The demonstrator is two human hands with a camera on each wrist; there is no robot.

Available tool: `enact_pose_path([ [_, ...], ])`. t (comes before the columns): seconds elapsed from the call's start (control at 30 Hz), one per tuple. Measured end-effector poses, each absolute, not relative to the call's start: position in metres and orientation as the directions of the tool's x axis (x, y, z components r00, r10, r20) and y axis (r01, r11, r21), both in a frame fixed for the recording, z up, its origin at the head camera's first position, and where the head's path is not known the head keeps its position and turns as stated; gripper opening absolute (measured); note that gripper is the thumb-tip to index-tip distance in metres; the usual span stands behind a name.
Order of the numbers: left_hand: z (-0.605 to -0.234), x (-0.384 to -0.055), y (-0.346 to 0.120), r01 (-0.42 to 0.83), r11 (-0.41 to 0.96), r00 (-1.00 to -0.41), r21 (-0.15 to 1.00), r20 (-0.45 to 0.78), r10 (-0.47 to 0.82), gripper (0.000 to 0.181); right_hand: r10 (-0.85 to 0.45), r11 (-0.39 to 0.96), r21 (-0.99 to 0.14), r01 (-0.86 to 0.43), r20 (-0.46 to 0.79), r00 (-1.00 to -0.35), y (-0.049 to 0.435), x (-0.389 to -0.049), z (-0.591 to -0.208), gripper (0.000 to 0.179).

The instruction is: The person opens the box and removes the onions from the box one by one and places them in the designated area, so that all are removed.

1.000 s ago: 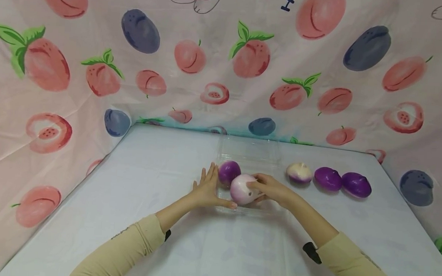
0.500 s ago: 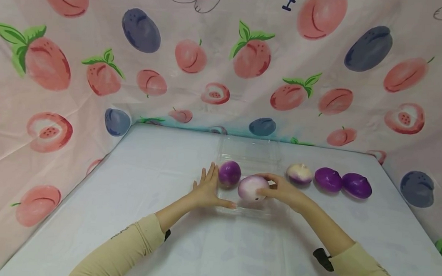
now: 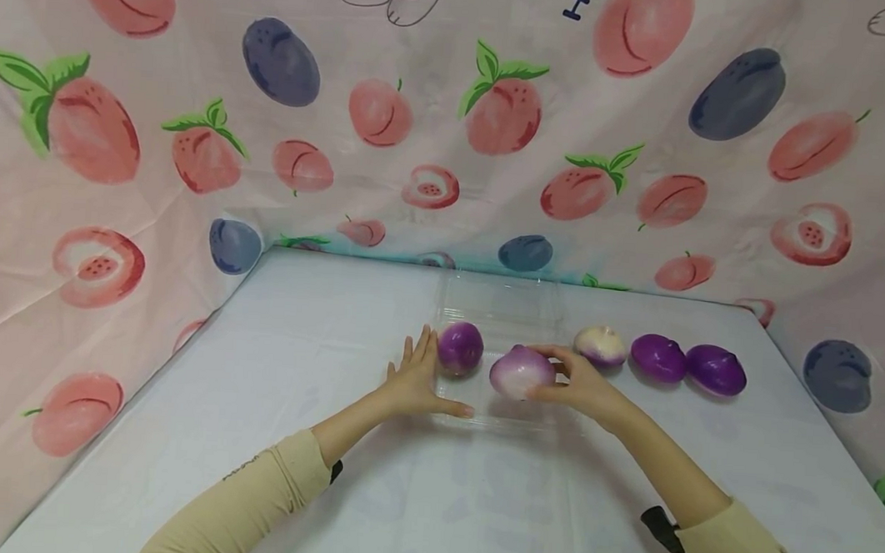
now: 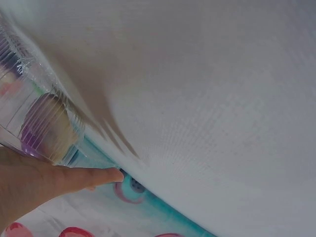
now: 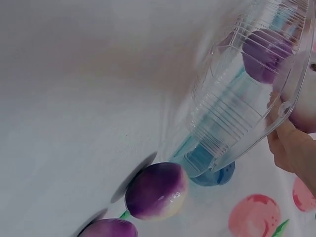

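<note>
My right hand point(image 3: 587, 388) grips a pale purple-and-white onion point(image 3: 522, 374) by its right side, above the right part of a clear plastic box point(image 3: 495, 421). In the right wrist view this onion point(image 5: 305, 84) is cut off by the frame's edge, with fingers point(image 5: 284, 128) against it. A darker purple onion point(image 3: 459, 348) sits inside the box at its left. My left hand point(image 3: 410, 383) has its fingers spread along the box's left side, the thumb at the front edge. The left wrist view shows one straight finger point(image 4: 94, 177) beside the box wall.
The box's clear lid point(image 3: 500, 294) lies folded back behind it. To the right, a white-and-purple onion point(image 3: 600, 347) and two purple onions point(image 3: 658, 358) stand in a row on the white tabletop point(image 3: 335, 321). A fruit-print cloth point(image 3: 436, 109) hangs behind.
My right hand has moved right with the pale onion, away from the dark one, and turned it so its pointed tip shows on top. The left hand stays in place.
</note>
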State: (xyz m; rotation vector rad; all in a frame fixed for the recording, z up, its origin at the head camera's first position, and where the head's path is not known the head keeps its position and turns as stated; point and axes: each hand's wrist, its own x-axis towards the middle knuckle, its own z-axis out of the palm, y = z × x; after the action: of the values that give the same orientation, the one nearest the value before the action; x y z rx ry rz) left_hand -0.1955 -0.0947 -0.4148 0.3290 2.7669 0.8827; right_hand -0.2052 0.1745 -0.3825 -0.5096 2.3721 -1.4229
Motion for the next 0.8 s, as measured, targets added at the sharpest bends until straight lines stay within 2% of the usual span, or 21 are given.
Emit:
enact_pose_path([
  [0.17,-0.416,-0.195,-0.094,0.144,0.794,-0.951,0.591,-0.138,0.275,0.132,-0.494,0.376,-0.914,-0.154,-0.057,-0.868,0.18,-0.201,-0.382,0.063],
  [0.33,-0.417,-0.196,-0.094,0.144,0.795,-0.951,0.589,-0.14,0.275,0.132,-0.501,0.385,-0.91,-0.155,-0.064,-0.863,0.186,-0.198,-0.38,0.061],
  [0.63,-0.416,-0.197,-0.093,0.145,0.8,-0.952,0.583,-0.138,0.273,0.132,-0.583,0.297,-0.927,-0.231,0.016,-0.812,0.197,-0.197,-0.381,0.047],
  [0.8,-0.417,-0.197,-0.094,0.142,0.802,-0.953,0.58,-0.139,0.269,0.132,-0.594,0.323,-0.906,-0.275,0.032,-0.804,0.205,-0.195,-0.38,0.044],
])
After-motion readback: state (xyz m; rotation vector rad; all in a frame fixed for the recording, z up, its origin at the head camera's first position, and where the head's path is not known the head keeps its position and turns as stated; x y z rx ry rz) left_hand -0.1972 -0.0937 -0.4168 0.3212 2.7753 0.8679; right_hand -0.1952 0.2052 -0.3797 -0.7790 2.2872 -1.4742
